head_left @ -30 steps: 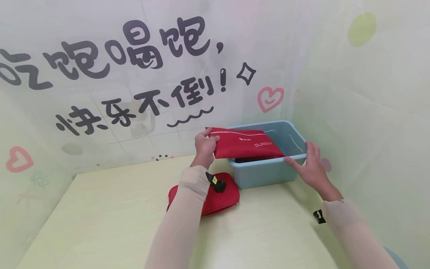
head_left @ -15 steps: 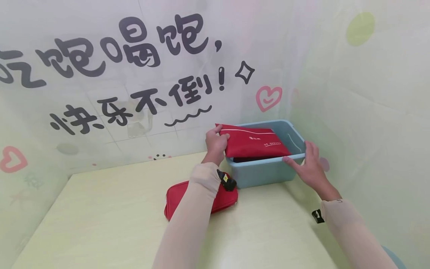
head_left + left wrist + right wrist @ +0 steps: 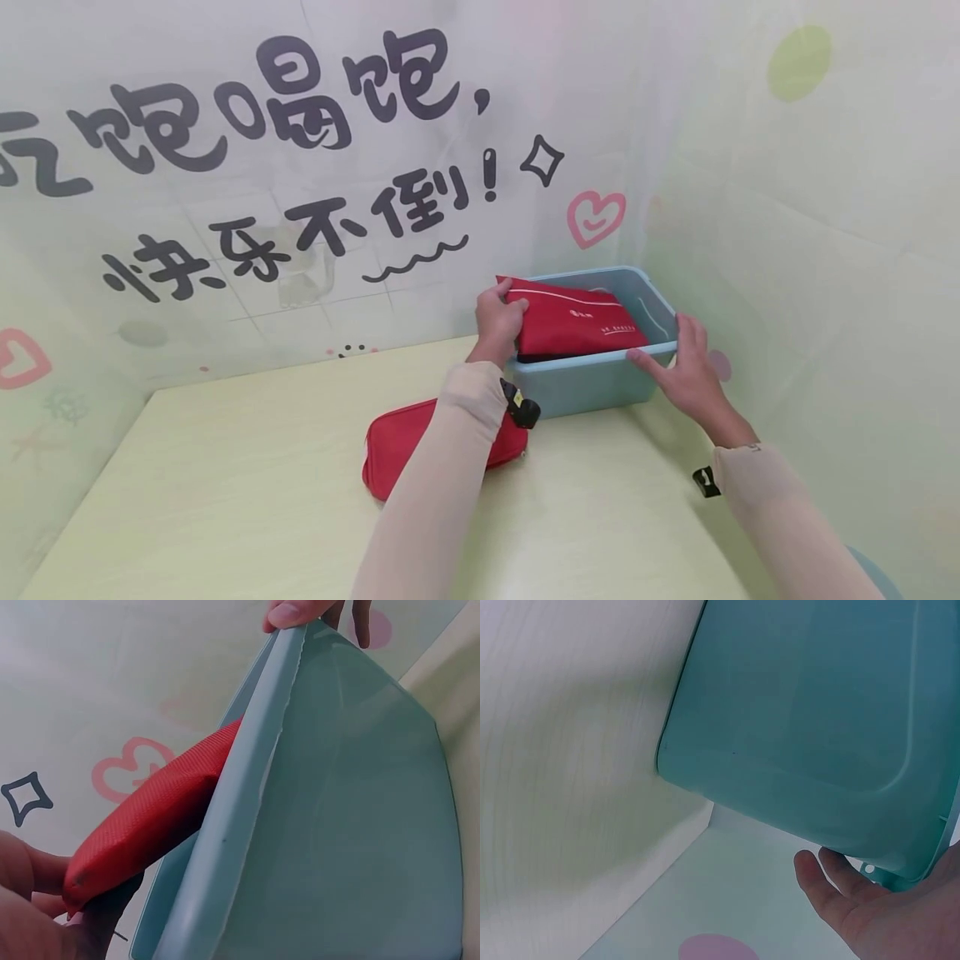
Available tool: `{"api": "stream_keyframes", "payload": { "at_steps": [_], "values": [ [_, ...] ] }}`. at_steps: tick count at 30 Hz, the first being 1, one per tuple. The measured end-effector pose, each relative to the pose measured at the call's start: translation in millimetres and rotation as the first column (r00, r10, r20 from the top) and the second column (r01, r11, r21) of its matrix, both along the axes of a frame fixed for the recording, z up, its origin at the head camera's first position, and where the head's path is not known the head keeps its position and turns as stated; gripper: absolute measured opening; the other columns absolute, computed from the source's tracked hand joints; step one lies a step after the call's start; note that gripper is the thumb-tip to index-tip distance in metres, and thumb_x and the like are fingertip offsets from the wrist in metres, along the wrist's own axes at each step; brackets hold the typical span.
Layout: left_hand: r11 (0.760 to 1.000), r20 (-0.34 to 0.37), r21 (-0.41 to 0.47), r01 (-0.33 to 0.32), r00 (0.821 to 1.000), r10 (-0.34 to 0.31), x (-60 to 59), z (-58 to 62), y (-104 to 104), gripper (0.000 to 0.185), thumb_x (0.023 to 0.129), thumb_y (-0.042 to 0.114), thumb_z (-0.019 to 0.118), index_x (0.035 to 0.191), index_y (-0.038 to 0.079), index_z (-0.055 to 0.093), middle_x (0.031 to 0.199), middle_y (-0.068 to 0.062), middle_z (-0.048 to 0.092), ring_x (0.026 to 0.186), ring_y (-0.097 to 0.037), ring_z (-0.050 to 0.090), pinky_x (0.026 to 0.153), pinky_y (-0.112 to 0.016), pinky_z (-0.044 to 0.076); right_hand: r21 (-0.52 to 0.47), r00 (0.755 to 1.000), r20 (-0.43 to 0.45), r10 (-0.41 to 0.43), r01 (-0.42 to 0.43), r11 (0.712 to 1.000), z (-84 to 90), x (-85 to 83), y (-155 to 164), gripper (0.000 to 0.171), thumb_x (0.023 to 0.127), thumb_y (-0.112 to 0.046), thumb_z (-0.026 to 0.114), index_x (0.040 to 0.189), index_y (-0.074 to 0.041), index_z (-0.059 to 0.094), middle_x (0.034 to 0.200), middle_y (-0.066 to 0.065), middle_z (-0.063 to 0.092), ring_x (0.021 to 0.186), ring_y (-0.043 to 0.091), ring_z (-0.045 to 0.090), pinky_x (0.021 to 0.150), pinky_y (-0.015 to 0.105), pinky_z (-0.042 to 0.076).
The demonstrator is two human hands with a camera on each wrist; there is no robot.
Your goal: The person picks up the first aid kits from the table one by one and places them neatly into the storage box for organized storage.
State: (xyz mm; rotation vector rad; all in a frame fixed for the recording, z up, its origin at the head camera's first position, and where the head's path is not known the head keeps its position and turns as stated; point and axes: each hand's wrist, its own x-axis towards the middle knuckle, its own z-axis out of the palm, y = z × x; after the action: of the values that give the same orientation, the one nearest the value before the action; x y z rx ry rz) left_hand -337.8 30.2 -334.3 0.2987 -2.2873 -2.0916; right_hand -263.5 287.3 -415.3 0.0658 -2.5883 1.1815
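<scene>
Head view alone shows second red pouch (image 3: 420, 442) on table (image 3: 225, 500)

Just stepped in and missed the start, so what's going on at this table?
A person is putting a flat red pouch into a light blue plastic bin at the table's far corner. The left hand grips the pouch's left end, with the pouch tilted over the bin's rim. The right hand rests on the bin's right front corner. A second red pouch lies on the table beside the bin.
</scene>
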Motion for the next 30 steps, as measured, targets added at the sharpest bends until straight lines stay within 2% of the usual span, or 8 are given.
{"api": "stream_keyframes", "payload": {
  "at_steps": [15, 19, 24, 28, 30],
  "values": [
    [0.996, 0.013, -0.065, 0.065, 0.998, -0.065, 3.0, -5.1, 16.6, 0.062, 0.094, 0.009, 0.068, 0.151, 0.014, 0.045, 0.144, -0.014, 0.048, 0.122, -0.031, 0.050, 0.091, -0.042, 0.055, 0.007, 1.000, -0.006, -0.004, 0.004, 1.000, 2.7, -0.3, -1.0, 0.100, 0.090, -0.048, 0.069, 0.157, -0.005, 0.008, 0.153, 0.022, 0.017, 0.129, 0.043, 0.034, 0.099, 0.067, 0.041],
    [0.988, 0.046, -0.091, 0.123, 0.992, -0.120, 3.6, -2.7, 16.6, 0.066, 0.094, 0.011, 0.067, 0.154, 0.016, 0.039, 0.146, -0.013, 0.047, 0.121, -0.031, 0.050, 0.091, -0.042, 0.055, 0.010, 1.000, -0.014, -0.005, 0.005, 1.000, 2.5, -1.2, -1.4, 0.099, 0.090, -0.048, 0.068, 0.157, -0.005, 0.009, 0.152, 0.021, 0.018, 0.128, 0.043, 0.034, 0.098, 0.067, 0.041],
    [0.957, 0.065, -0.179, 0.227, 0.974, -0.218, 4.4, 2.1, 16.7, 0.074, 0.095, 0.014, 0.066, 0.158, 0.020, 0.028, 0.156, -0.009, 0.036, 0.129, -0.031, 0.045, 0.096, -0.044, 0.053, 0.011, 1.000, -0.009, -0.007, 0.007, 1.000, 2.6, -1.5, -1.4, 0.099, 0.090, -0.048, 0.068, 0.157, -0.005, 0.009, 0.153, 0.022, 0.018, 0.128, 0.044, 0.035, 0.099, 0.068, 0.041],
    [0.912, 0.009, -0.315, 0.262, 0.962, -0.273, 4.7, 5.0, 17.6, 0.073, 0.097, 0.016, 0.063, 0.159, 0.022, 0.026, 0.164, -0.004, 0.022, 0.144, -0.030, 0.031, 0.100, -0.047, 0.050, 0.012, 1.000, 0.001, -0.008, 0.008, 1.000, 3.4, -1.4, -1.0, 0.100, 0.090, -0.049, 0.068, 0.157, -0.007, 0.007, 0.153, 0.022, 0.017, 0.130, 0.044, 0.033, 0.098, 0.069, 0.041],
    [0.893, -0.009, -0.365, 0.263, 0.958, -0.286, 5.5, 5.9, 18.2, 0.073, 0.096, 0.018, 0.063, 0.159, 0.024, 0.027, 0.165, -0.002, 0.021, 0.148, -0.028, 0.025, 0.101, -0.047, 0.049, 0.013, 1.000, 0.002, -0.010, 0.010, 1.000, 3.7, -1.3, -0.8, 0.101, 0.090, -0.050, 0.068, 0.157, -0.006, 0.007, 0.153, 0.022, 0.017, 0.130, 0.044, 0.033, 0.098, 0.069, 0.040]
  ]
}}
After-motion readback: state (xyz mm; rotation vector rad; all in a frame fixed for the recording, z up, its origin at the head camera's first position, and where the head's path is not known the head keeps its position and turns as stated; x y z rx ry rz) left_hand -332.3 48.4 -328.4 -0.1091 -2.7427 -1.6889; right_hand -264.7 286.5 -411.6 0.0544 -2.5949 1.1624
